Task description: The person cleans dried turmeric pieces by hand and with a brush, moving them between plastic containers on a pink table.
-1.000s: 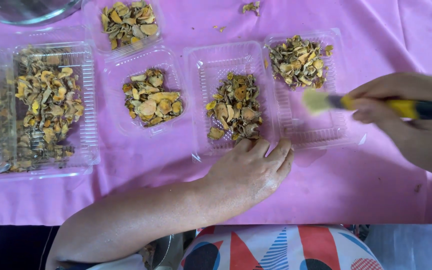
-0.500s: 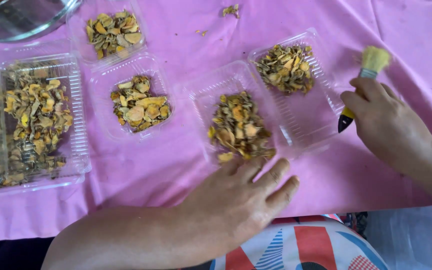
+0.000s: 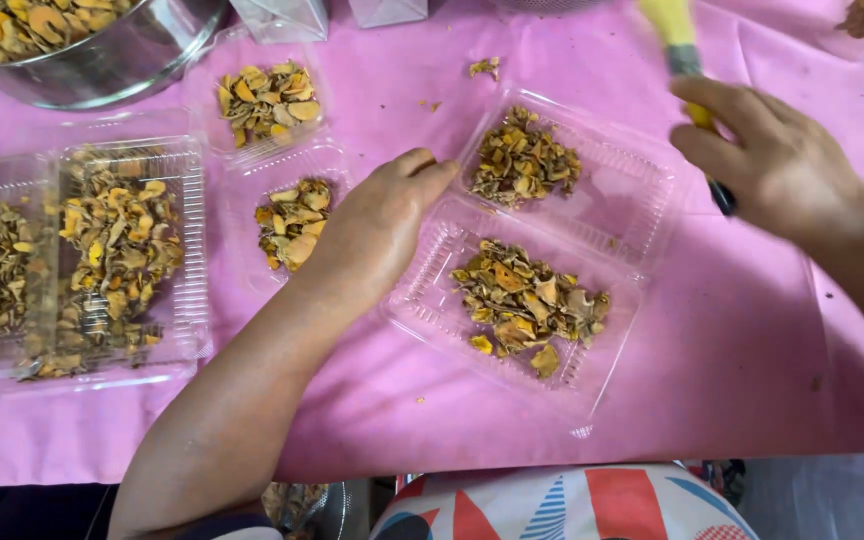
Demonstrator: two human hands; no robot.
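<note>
Clear hinged tray (image 3: 612, 215) of dried yellow slices (image 3: 524, 300) lies open on pink table (image 3: 752, 360), between both hands. Left hand (image 3: 382, 222) flat, fingers pressing tray's left edge. Right hand (image 3: 777, 165) clamped around yellow-bristled brush (image 3: 687, 60), just beyond tray's right side.

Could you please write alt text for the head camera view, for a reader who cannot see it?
A person's left hand rests on the edge of an open clear hinged plastic container holding dried yellow-orange slices, while the right hand grips a yellow-handled brush. Similar filled trays and a metal bowl sit on a pink tablecloth.
</note>
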